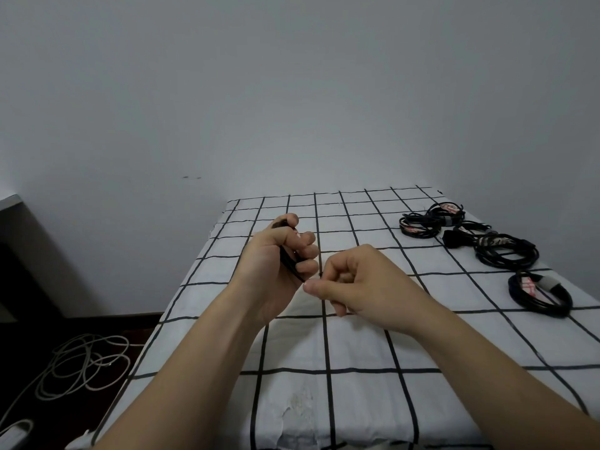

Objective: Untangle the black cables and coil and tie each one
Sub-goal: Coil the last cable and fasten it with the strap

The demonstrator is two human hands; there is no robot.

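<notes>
My left hand (279, 264) is raised over the checked tablecloth (324, 401), fingers curled round a black cable (289, 263) bunched in the palm; most of the cable is hidden inside the grip. My right hand (354, 284) sits just to its right, thumb and forefinger pinching something thin at the cable's lower end, too small to make out. Several coiled black cables lie at the table's right: a pair at the back (431, 220), a bigger coil (506, 251) and a nearer coil with a grey tie (540, 293).
The table stands against a plain grey wall (292, 92). A loose pale cable (81, 365) lies on the dark floor to the left, below the table's left edge. A dark piece of furniture (19, 254) stands at far left.
</notes>
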